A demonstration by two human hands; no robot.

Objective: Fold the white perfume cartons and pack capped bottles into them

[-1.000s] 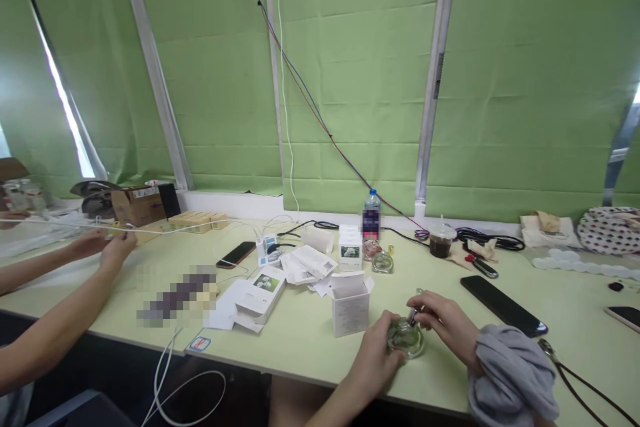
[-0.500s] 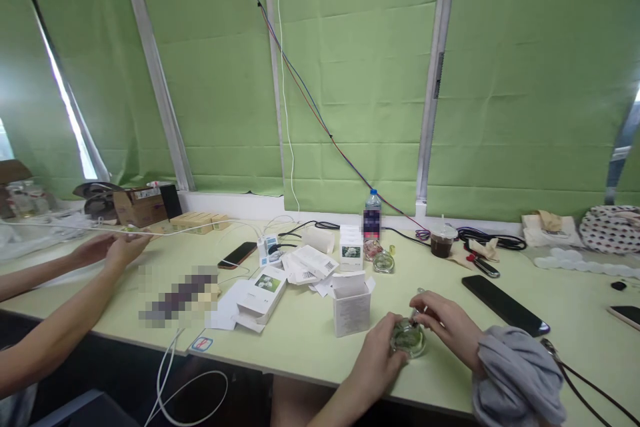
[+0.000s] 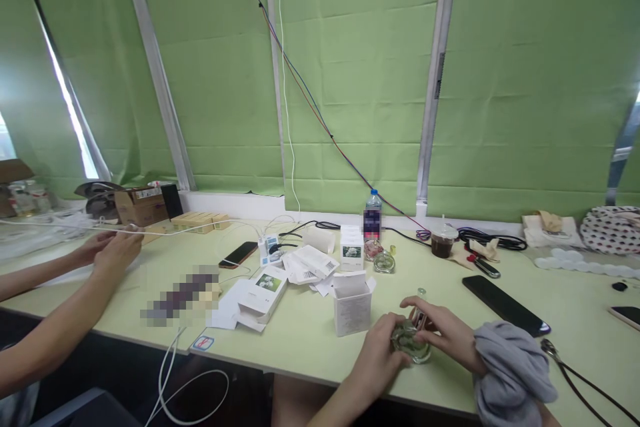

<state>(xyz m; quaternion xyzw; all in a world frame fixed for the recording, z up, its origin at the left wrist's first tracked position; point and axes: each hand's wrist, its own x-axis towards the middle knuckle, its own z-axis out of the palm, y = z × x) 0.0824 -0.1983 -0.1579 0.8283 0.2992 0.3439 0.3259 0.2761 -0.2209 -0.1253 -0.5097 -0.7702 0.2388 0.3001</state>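
Observation:
My left hand (image 3: 381,351) wraps around a small round glass bottle (image 3: 410,342) with greenish contents, held just above the near edge of the pale green table (image 3: 310,330). My right hand (image 3: 445,331), in a grey sleeve, pinches the bottle's top, where a small clear cap or nozzle (image 3: 421,293) sticks up. An open white carton (image 3: 351,303) stands just left of my hands.
Several white cartons (image 3: 267,287) and leaflets lie mid-table, with two small glass bottles (image 3: 383,261), a water bottle (image 3: 372,215), a drink cup (image 3: 442,241) and phones (image 3: 505,305). Another person's hands (image 3: 107,247) work at the far left near cardboard boxes (image 3: 140,205). Cables hang off the front edge.
My hands have tilted the bottle and shifted slightly; my right fingers have moved over its top. The other person's hands at the left have shifted a little.

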